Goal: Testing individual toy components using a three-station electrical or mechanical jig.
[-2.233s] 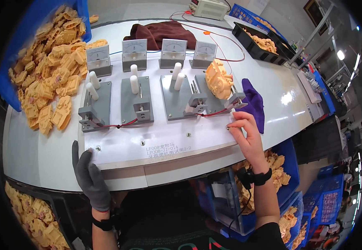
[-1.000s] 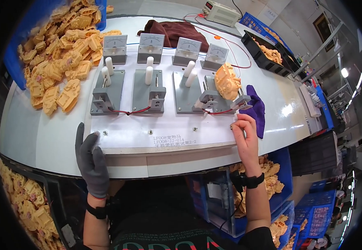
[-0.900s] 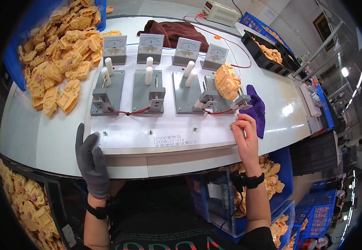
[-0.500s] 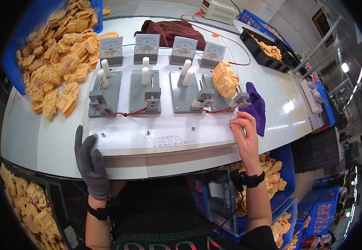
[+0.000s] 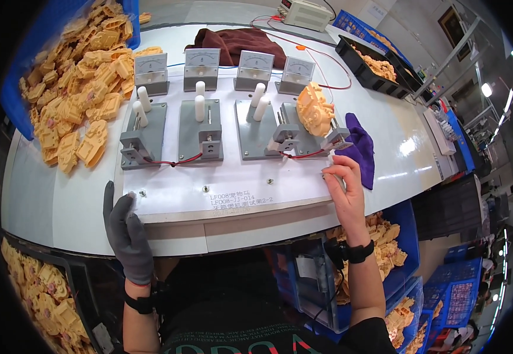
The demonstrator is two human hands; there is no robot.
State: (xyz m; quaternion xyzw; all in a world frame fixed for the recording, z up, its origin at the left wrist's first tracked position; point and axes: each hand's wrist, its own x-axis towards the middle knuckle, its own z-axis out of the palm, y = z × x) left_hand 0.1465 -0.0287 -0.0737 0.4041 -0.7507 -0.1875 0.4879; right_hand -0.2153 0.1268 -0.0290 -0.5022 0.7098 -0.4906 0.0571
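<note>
My gloved left hand (image 5: pixel 128 230) rests at the front left corner of a white test board (image 5: pixel 179 186), fingers apart and holding nothing. Its thumb is beside a small metal toggle switch (image 5: pixel 142 193). At the board's front right corner my bare right hand (image 5: pixel 346 184) has its thumb and fingertips closed around a similar switch, mostly hidden by them. Beyond that hand, a cream plastic gearbox housing (image 5: pixel 315 112) is set on the rightmost grey fixture (image 5: pixel 333 140). The other fixtures, such as the leftmost one (image 5: pixel 144 135), carry white pegs and no housing.
Analog meters (image 5: pixel 202 62) stand behind the fixtures. A blue bin (image 5: pixel 11 88) spills cream housings at the left. A purple cloth (image 5: pixel 359 150) lies to the right, a brown cloth (image 5: pixel 233 46) behind. A power supply (image 5: pixel 307 16) and black crate (image 5: pixel 356 62) are farther back.
The whole view has shifted slightly, with the board and fixtures a little farther left. Both hands keep nearly the same place and pose, and the housing stays on the right fixture.
</note>
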